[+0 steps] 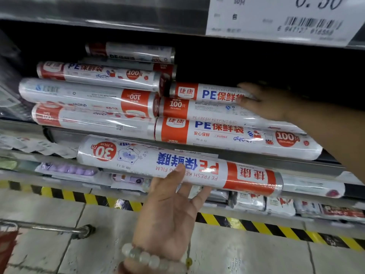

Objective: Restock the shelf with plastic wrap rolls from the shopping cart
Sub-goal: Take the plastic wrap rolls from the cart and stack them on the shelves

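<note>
Head view: left hand (169,210) fingers grip roll (177,165) underhand; right hand (262,101) flat on stacked rolls (207,109).

The left hand (169,212) holds a plastic wrap roll (177,165) crosswise just in front of the shelf (276,161), thumb over its near side and fingers under it; the print on the roll reads upside down, with a red "30m" badge at its left end. Above it, on the shelf, white-and-red rolls (94,95) lie stacked lengthwise in two side-by-side piles. The right hand (264,101) rests with straight fingers on the rolls of the right-hand pile (227,123). A price label (280,16) hangs above the shelf's opening. Below the shelf, a yellow-and-black striped strip (256,224) runs along the floor, and a cart's metal bar (49,227) shows at lower left.
</note>
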